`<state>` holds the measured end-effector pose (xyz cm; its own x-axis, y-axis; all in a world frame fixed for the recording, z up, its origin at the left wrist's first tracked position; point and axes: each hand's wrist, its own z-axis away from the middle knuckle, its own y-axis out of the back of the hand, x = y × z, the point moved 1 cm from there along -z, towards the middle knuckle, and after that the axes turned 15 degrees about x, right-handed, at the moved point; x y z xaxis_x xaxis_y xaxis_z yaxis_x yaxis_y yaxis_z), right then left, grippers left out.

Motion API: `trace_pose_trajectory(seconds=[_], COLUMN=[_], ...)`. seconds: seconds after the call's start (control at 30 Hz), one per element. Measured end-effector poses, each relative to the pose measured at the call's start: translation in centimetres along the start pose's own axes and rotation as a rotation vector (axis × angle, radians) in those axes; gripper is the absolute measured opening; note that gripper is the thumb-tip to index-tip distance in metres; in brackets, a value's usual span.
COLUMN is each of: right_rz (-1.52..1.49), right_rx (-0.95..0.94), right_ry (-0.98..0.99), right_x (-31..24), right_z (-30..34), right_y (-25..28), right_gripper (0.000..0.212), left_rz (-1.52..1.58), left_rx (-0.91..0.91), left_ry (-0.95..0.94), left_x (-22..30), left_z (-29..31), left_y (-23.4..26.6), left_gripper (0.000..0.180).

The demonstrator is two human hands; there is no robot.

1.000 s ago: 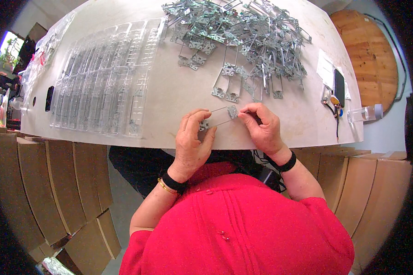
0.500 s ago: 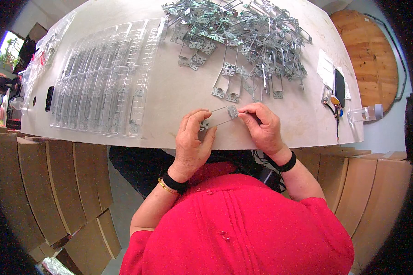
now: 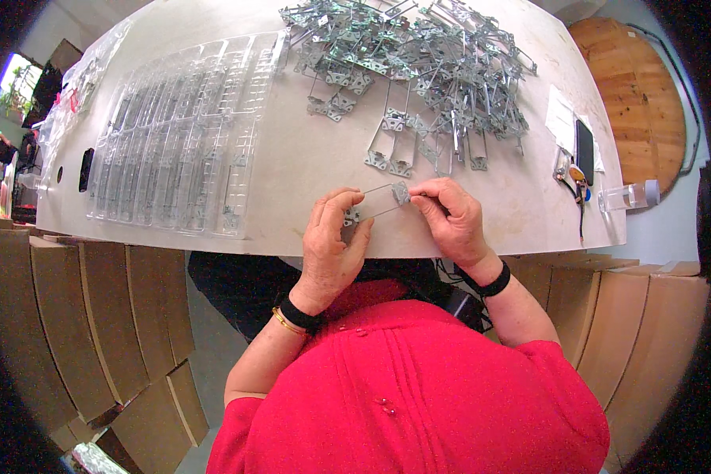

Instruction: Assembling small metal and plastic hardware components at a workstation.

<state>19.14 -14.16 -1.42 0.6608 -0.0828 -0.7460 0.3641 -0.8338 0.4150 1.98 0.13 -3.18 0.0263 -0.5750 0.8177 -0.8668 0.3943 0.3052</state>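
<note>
Between my hands, near the table's front edge, is a metal bracket (image 3: pixel 400 193) made of two thin rods with a punched plate at each end. My left hand (image 3: pixel 330 237) grips its left end plate between thumb and fingers, hiding part of it. At the right end plate, my right hand (image 3: pixel 452 217) pinches with thumb and forefinger. Beyond my hands lies a large tangled heap of similar metal brackets (image 3: pixel 450 71), with a few loose ones at its near edge. To the left, a clear plastic tray (image 3: pixel 241 225) with long compartments holds several such metal parts.
At the right of the white table (image 3: pixel 308 158) lie a dark phone (image 3: pixel 583 152), papers (image 3: pixel 559 118), a small bundle with keys or cords (image 3: pixel 578 178) and a clear bottle (image 3: pixel 628 196) on its side. Cardboard boxes (image 3: pixel 95 316) stand below the table on both sides.
</note>
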Motion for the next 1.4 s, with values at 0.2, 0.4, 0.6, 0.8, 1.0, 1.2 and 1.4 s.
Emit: trace_pose_trajectory(seconds=[0.2,0.4,0.6,0.8,1.0,1.2,1.4], right_rz=[0.01,-0.014,0.004,-0.14,-0.155,-0.131,-0.112], right_rx=[-0.029,0.018,-0.037,0.033,-0.068,-0.069,-0.077], right_ry=[-0.009,0.051,-0.057,-0.088,-0.172,-0.079,-0.075], right_x=[-0.1,0.3,-0.1,0.7,0.3,0.7,0.7], right_z=[0.0,-0.1,0.3,0.5,0.5,0.5,0.6], right_y=[0.1,-0.2,0.3,-0.1,0.0,-0.2,-0.1], right_gripper=[0.011,0.011,0.01,0.01,0.009,0.008,0.009], left_rz=[0.004,0.006,0.014,0.017,0.009,-0.023,-0.15], left_rx=[-0.005,-0.005,-0.01,-0.038,-0.048,-0.005,0.151], left_ry=[-0.01,-0.002,0.014,-0.037,-0.079,-0.09,0.007], left_x=[-0.1,-0.1,-0.1,0.0,0.0,0.2,0.5], left_z=[0.0,0.0,0.0,-0.3,-0.5,-0.4,0.8], left_y=[0.1,0.0,0.0,0.3,0.2,0.1,0.2], left_gripper=[0.042,0.041,0.041,0.043,0.05,0.048,0.038])
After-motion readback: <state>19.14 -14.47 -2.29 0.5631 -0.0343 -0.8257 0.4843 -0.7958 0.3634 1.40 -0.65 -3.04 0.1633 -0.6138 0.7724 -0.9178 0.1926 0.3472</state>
